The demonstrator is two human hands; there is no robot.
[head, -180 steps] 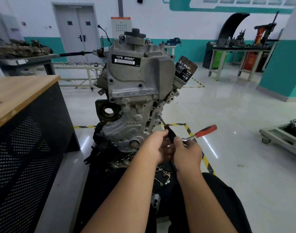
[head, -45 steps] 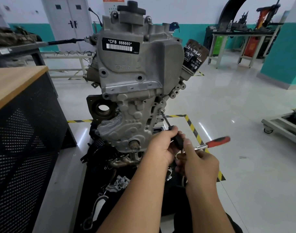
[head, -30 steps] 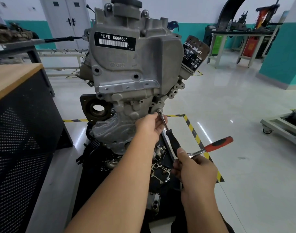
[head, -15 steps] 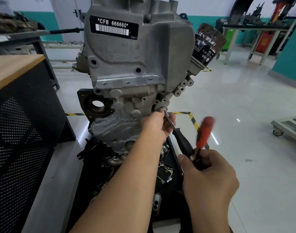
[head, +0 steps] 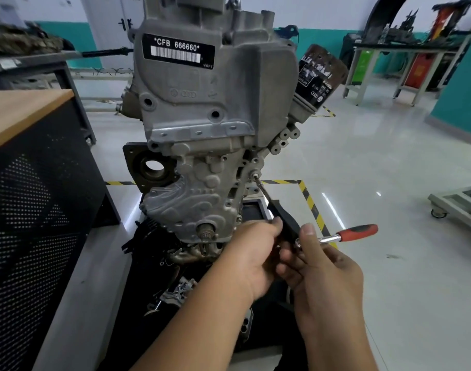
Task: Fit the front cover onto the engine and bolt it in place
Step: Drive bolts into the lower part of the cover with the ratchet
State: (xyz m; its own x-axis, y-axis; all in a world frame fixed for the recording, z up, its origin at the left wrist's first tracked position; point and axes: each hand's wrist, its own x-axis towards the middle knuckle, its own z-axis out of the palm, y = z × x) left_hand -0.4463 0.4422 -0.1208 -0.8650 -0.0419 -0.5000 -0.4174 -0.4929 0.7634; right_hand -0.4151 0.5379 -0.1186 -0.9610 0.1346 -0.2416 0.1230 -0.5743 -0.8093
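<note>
The grey engine [head: 215, 103] stands upright on its stand, with the cast front cover [head: 199, 199] seated on its lower front. A bolt [head: 254, 173] sits at the cover's right edge. A black-handled driver extension [head: 282, 218] runs from that bolt down to my hands. My left hand [head: 251, 253] grips the black handle from the left. My right hand [head: 317, 266] holds the ratchet [head: 344, 235], whose red grip points right, where it joins the handle's lower end.
A black perforated cabinet with a wooden top [head: 28, 183] stands close on the left. An oil filter [head: 318, 76] juts from the engine's upper right. Loose engine parts [head: 181, 287] lie on the black stand below. Workbenches [head: 405, 54] and a low trolley [head: 459, 204] are at the right.
My left hand came down from the bolt to the black handle. The ratchet's red grip swung from pointing up to pointing right. The view pulled back slightly.
</note>
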